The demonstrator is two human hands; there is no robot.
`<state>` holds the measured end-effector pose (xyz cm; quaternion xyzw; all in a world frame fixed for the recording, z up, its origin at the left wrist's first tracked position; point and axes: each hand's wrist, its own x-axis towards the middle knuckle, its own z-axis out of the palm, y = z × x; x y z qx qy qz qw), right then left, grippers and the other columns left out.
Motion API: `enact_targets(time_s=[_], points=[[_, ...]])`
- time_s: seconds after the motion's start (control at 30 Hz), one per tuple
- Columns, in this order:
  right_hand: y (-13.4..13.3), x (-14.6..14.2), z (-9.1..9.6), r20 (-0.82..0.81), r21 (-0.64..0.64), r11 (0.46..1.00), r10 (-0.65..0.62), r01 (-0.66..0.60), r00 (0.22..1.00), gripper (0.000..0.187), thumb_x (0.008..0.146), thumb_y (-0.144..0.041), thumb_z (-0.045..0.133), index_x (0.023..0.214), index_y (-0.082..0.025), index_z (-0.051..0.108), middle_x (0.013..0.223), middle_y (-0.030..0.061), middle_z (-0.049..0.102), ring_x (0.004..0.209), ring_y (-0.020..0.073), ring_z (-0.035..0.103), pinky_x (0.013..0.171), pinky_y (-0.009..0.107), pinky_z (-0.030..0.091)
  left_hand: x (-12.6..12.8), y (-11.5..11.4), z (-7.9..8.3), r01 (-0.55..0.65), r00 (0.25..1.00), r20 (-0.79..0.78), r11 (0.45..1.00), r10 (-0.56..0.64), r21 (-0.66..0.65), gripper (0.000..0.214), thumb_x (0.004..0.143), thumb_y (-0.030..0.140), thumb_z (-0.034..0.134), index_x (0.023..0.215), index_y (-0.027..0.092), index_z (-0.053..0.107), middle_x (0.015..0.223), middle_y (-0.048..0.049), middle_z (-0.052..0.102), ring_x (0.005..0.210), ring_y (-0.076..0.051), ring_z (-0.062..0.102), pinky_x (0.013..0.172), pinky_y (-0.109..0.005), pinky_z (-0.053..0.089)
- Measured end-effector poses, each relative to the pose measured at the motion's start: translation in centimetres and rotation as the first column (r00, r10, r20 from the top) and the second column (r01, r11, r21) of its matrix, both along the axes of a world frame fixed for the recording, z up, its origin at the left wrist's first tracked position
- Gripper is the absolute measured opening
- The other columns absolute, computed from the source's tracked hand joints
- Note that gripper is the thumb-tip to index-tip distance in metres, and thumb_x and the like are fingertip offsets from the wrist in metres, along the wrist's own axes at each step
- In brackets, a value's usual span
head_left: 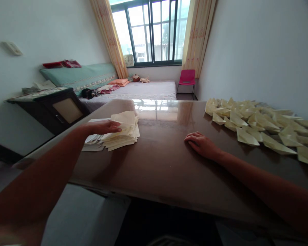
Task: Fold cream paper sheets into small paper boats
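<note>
Because the stack of cream rectangular paper sheets point(125, 136) lies uneven at the left of the glossy brown tabletop point(156, 160), the left hand point(108, 126) upon the stack, grip unclear, might drag several askew, while the right hand point(201, 144) rests unclenched mid-tabletop

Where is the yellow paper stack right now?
In the head view, the yellow paper stack lies left on the table, beside white paper, under the left hand.
</note>
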<state>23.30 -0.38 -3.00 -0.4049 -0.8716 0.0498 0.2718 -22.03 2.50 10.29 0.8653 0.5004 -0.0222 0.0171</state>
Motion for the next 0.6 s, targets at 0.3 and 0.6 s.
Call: enact_targets(time_s=[0.3,0.6], points=[[-0.4,-1.5,3.9,-0.085,-0.059,0.998,0.008,-0.013,0.996,0.078,0.076,-0.035,0.069,0.144,-0.020,0.034,0.141,0.0151,0.044,0.116,0.0272,0.054,0.093,0.044,0.050,16.2,-3.3,-3.8,0.176,0.984,-0.060,0.959,-0.167,0.222,0.028,0.094,0.019,0.042,0.116,0.021,0.059,0.097,-0.0079,0.072,0.087,-0.024,0.068,0.074,-0.031,0.049],[0.4,-1.5,4.0,0.037,-0.264,0.951,0.178,-0.162,0.983,0.027,0.093,-0.033,0.048,0.089,-0.022,0.072,0.092,0.0044,0.071,0.088,0.0193,0.063,0.084,0.033,0.046,20.6,-2.7,-5.8,0.384,0.912,0.186,0.920,-0.365,-0.077,0.042,0.087,0.055,0.052,0.109,0.021,0.062,0.100,-0.0076,0.071,0.093,-0.026,0.067,0.076,-0.030,0.049]])
